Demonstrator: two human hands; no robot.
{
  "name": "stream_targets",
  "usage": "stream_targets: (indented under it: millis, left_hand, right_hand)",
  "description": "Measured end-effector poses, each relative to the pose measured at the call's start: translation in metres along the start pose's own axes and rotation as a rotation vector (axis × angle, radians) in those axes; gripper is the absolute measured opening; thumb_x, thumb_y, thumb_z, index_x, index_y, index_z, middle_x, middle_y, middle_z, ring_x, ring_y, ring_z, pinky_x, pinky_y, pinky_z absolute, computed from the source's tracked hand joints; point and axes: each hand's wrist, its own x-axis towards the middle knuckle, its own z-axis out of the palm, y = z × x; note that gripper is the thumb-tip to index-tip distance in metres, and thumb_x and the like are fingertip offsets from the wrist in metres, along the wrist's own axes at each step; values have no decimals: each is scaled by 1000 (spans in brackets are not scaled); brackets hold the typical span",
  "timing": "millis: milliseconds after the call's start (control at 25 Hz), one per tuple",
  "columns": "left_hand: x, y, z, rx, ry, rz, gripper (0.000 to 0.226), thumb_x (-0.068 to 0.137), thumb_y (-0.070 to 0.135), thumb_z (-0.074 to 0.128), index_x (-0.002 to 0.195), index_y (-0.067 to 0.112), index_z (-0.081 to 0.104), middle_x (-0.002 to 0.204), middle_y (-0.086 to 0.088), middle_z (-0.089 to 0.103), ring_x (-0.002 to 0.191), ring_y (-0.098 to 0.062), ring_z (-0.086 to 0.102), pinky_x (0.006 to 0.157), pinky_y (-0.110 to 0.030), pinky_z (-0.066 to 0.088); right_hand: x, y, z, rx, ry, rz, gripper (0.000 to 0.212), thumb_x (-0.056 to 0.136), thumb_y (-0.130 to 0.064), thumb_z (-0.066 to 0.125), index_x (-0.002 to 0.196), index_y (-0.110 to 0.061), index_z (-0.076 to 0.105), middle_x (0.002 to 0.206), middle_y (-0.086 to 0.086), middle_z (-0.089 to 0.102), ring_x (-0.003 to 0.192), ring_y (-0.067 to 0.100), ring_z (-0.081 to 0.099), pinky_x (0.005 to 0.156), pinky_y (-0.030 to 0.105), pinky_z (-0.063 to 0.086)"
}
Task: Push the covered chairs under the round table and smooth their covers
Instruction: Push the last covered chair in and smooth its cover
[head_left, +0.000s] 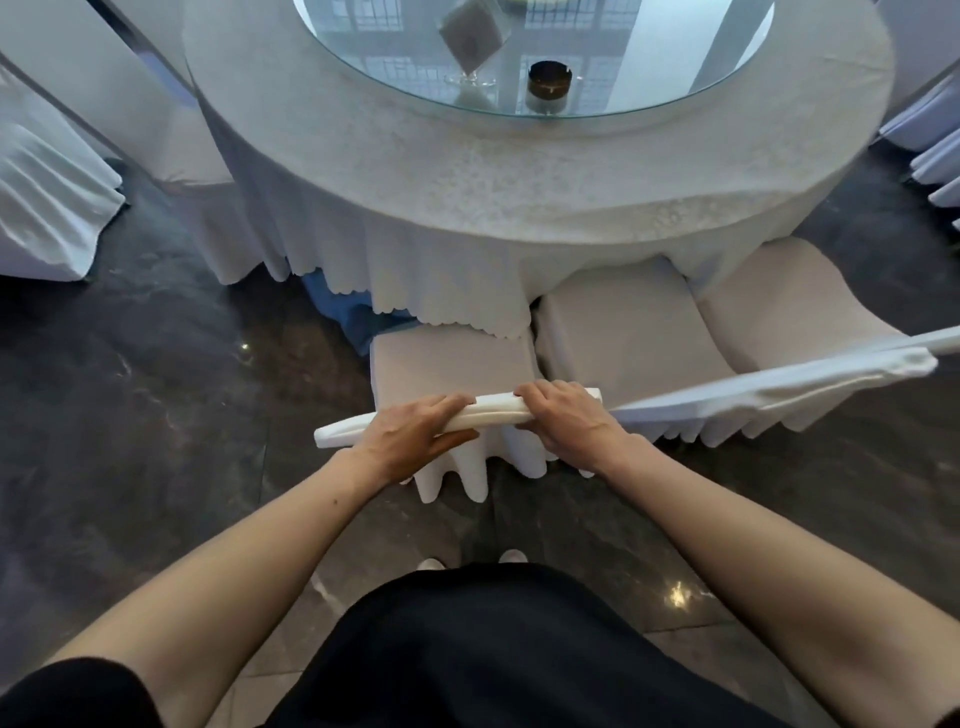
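Head view looks down on a covered chair (451, 364) at the near side of the round table (519, 171). The front of its seat is under the hanging cloth of the table, and its back stands on the side away from the table, toward the person. Both hands hold the top edge of this back, side by side, with a short piece of white cover between them. The left hand (415, 431) lays its fingers (447, 402) nearly straight and close together over the edge, with the thumb pressed on the near face below, so the edge is pinched. The right hand (566, 415) has its fingers curled tightly over the edge, knuckles up. A second covered chair (628, 332) stands just beside the first one, also partly under the table. On the table's glass disc (395, 67) sits a dark ashtray (549, 83).
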Motion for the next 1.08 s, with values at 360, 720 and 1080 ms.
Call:
stream_targets:
  millis: [360,720,1080]
  left_hand:
    - [-1,-8,2,-53,3,12,44,92,48,55,132,33,48,111,1,68,86,-22,66,64,-30,40]
    - [6,2,12,50,44,-8,45,87,52,60,126,30,55,92,-5,73,73,-28,67,59,-29,38]
    - [1,36,29,48,57,30,44,85,50,61,122,27,58,88,-4,74,64,-26,68,55,-32,51]
  right_hand:
    - [-2,-17,-5,-37,-8,130,30,95,-28,55,120,-12,51,111,9,62,94,32,58,81,41,41]
    - [-14,-20,-16,-142,-25,73,22,92,-15,51,113,-11,49,105,12,63,88,34,61,76,43,45]
    - [-52,-3,-9,-121,9,49,26,92,-12,47,117,-10,49,105,13,64,88,34,61,81,46,47]
